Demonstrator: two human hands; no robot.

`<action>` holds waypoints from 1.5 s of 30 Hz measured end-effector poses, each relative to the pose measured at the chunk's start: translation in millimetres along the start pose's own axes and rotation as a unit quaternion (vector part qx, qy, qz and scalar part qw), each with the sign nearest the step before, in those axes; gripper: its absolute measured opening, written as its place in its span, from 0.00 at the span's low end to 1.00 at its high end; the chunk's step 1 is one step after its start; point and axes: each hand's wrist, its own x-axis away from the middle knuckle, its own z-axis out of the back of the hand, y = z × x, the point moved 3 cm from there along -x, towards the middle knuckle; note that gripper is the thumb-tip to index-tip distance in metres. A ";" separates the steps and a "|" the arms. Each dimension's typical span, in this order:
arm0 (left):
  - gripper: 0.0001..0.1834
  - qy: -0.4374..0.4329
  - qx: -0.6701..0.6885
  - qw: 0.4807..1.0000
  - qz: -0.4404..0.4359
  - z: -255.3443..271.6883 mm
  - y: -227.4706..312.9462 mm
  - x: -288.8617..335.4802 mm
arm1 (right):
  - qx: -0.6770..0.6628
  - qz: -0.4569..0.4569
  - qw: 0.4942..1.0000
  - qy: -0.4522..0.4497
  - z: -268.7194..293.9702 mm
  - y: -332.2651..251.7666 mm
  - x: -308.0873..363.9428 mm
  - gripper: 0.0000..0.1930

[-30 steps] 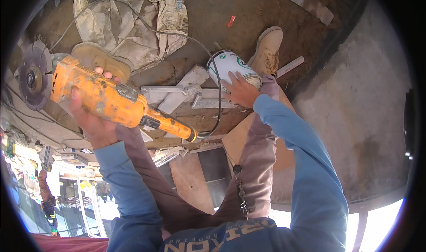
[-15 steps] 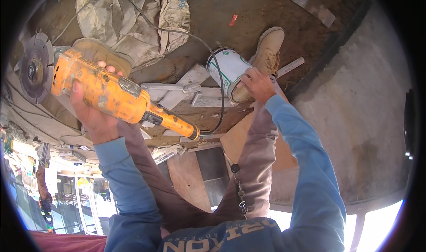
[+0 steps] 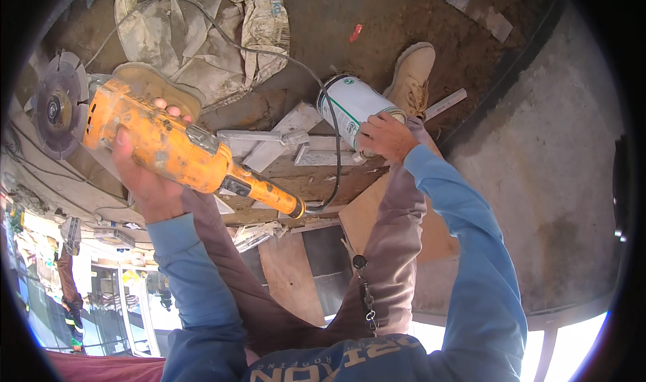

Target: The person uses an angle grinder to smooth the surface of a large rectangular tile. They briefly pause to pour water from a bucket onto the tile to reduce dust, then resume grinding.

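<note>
My left hand [image 3: 149,183] is wrapped round the body of an orange angle grinder [image 3: 165,143], its fingertips showing over the far side. The grinder's round cutting disc [image 3: 54,109] sits at the left end, with slots in its edge, and a dark cord [image 3: 317,79] leaves the tail of the handle. A white can with a green stripe [image 3: 353,106] lies tilted beside my right boot. My right hand [image 3: 388,138] has its fingers bent over the can's near end, gripping near the rim; the fingertips are partly hidden.
A crumpled dirty sack [image 3: 195,39] lies at the far left, with the cord across it. Pale broken strips [image 3: 289,143] litter the ground between my boots [image 3: 412,79]. A curved concrete surface [image 3: 531,180] rises on the right. Someone stands in the distance at lower left.
The can has swung round so its near end now points more to the right, my right hand still on it. The grinder stays in my left hand, almost unmoved.
</note>
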 end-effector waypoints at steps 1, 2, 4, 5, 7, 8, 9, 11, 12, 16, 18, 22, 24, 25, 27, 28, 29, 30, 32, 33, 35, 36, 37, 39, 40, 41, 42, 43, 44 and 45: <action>0.36 0.007 -0.006 1.000 -0.002 0.2 1.4 1.1 | 0.002 -0.004 1.000 0.008 2.6 3.0 4.5 0.06; 0.36 0.012 -0.011 1.000 -0.004 -2.1 2.6 2.1 | 0.004 -0.005 1.000 0.013 3.5 5.4 10.7 0.06; 0.36 0.012 -0.011 1.000 -0.007 -3.1 5.7 0.1 | 0.007 -0.008 1.000 0.023 2.5 8.3 18.2 0.07; 0.36 0.006 -0.006 1.000 -0.007 -1.9 4.2 0.1 | -0.015 -0.017 1.000 0.022 2.6 6.6 16.3 0.07; 0.36 0.006 -0.009 1.000 -0.009 -0.1 3.4 0.0 | -0.059 -0.034 0.997 0.018 0.3 2.0 8.0 0.07; 0.36 0.012 -0.017 1.000 -0.011 0.5 6.9 0.2 | -0.058 -0.026 0.998 0.017 1.2 -0.7 3.2 0.08; 0.36 0.018 -0.025 0.999 -0.013 0.8 9.8 0.0 | -0.056 -0.017 0.998 0.016 1.2 -2.8 -1.5 0.08; 0.36 0.004 -0.008 1.000 -0.002 0.9 8.5 -1.0 | -0.045 -0.055 0.997 0.034 1.3 1.3 -4.2 0.09; 0.36 -0.002 0.000 1.000 0.003 0.9 6.9 -1.0 | -0.036 -0.101 0.993 0.054 0.8 6.5 -3.7 0.10; 0.36 -0.004 -0.006 1.000 0.008 -1.3 8.9 1.1 | -0.064 -0.267 0.961 0.030 -10.5 9.9 12.1 0.15; 0.36 -0.007 0.010 1.000 0.012 -1.5 4.0 0.0 | -0.052 -0.273 0.959 0.047 -14.3 8.1 18.5 0.21; 0.36 0.000 -0.006 1.000 0.008 -4.5 0.6 0.8 | -0.023 -0.214 0.973 0.079 -0.6 -0.2 5.9 0.31; 0.36 0.001 -0.006 1.000 0.018 -5.7 3.3 1.3 | -0.009 -0.177 0.982 0.058 5.9 -7.7 -5.0 0.35; 0.36 0.004 -0.008 1.000 0.020 -7.6 4.6 1.1 | -0.003 -0.159 0.986 0.047 6.9 -10.2 -7.3 0.38; 0.36 0.003 -0.009 1.000 0.017 -11.5 -1.2 1.1 | -0.041 -0.236 0.971 0.009 -9.8 5.3 0.2 0.39; 0.36 0.000 -0.014 1.000 0.015 -11.2 -4.0 0.6 | -0.060 -0.274 0.960 -0.011 -18.2 10.3 4.7 0.39; 0.36 -0.002 -0.021 1.000 0.013 -9.7 -0.2 -0.9 | -0.076 -0.306 0.949 -0.008 -22.1 8.9 5.4 0.40; 0.36 -0.004 -0.028 1.000 0.011 -8.4 3.3 -2.5 | -0.091 -0.337 0.937 -0.005 -25.9 6.9 6.1 0.40; 0.37 0.003 -0.023 0.999 0.022 -5.0 3.0 -4.3 | -0.113 -0.396 0.911 -0.003 -29.5 4.0 11.7 0.42; 0.37 0.007 -0.019 0.999 0.027 -3.7 0.8 -4.5 | -0.120 -0.423 0.898 -0.003 -29.1 0.6 17.3 0.42; 0.37 0.004 -0.019 0.999 0.025 -3.7 -0.3 -4.7 | -0.120 -0.484 0.867 -0.004 -28.8 -7.1 27.9 0.43; 0.37 0.006 -0.023 0.999 0.023 -3.8 4.7 -3.7 | -0.117 -0.514 0.850 -0.003 -30.6 -14.1 30.1 0.44; 0.37 0.002 -0.022 1.000 0.019 -5.2 10.2 -3.3 | -0.115 -0.544 0.831 -0.003 -32.6 -19.8 31.0 0.44; 0.36 -0.006 -0.014 1.000 0.009 -6.1 10.8 -4.1 | -0.150 -0.633 0.759 0.028 -39.7 -21.4 34.9 0.44; 0.36 -0.007 -0.012 1.000 0.005 -5.8 10.6 -4.3 | -0.167 -0.674 0.719 0.044 -43.9 -21.7 36.4 0.44; 0.36 -0.010 -0.009 1.000 0.004 -6.6 10.9 -4.6 | -0.173 -0.679 0.713 0.029 -50.9 -24.2 38.7 0.44; 0.36 -0.012 -0.006 1.000 0.003 -6.0 11.3 -4.3 | -0.178 -0.684 0.707 0.015 -58.0 -26.5 41.1 0.44; 0.36 -0.005 -0.008 1.000 0.004 -2.8 10.7 -3.4 | -0.184 -0.690 0.700 0.000 -65.0 -29.5 43.8 0.44; 0.36 0.000 -0.008 1.000 0.003 -0.5 9.8 -3.9 | -0.194 -0.709 0.678 0.013 -68.0 -35.1 41.4 0.44; 0.36 0.009 -0.008 1.000 0.000 0.3 9.2 -3.1 | -0.204 -0.726 0.656 0.024 -70.3 -45.7 35.0 0.44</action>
